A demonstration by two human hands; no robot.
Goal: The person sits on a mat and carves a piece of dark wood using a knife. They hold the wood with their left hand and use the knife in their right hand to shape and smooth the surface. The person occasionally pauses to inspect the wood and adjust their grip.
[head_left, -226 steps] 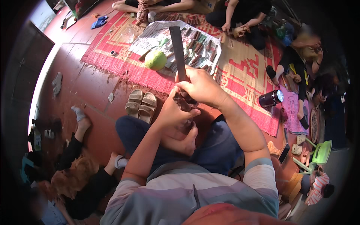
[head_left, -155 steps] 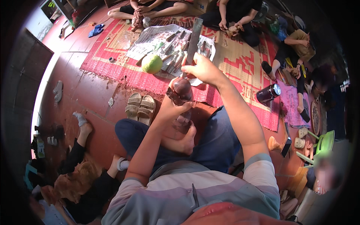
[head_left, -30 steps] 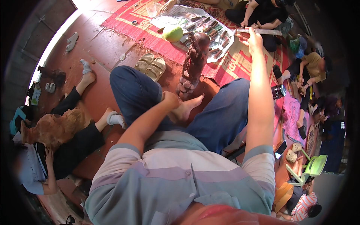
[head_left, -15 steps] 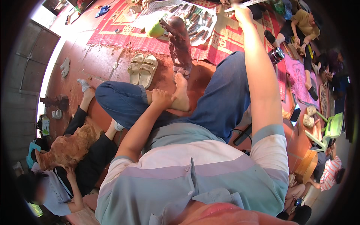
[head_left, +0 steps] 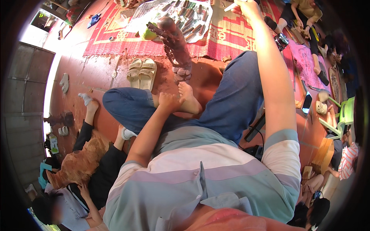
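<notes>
One brown carving point(head_left: 178, 48), I see, stands just past the bare foot point(head_left: 189, 100), top slanting left; left hand point(head_left: 169, 101), nearer, lies half-open on that foot's ankle point(head_left: 155, 99); right hand point(head_left: 248, 9), well beyond the foot, curls round a pale strip point(head_left: 230, 7).

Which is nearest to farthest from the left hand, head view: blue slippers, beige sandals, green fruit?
From the left hand:
1. Beige sandals: floor, just ahead, slightly left.
2. Green fruit: farther ahead, partly behind the dark carving.
3. Blue slippers: floor, far upper left.
</notes>
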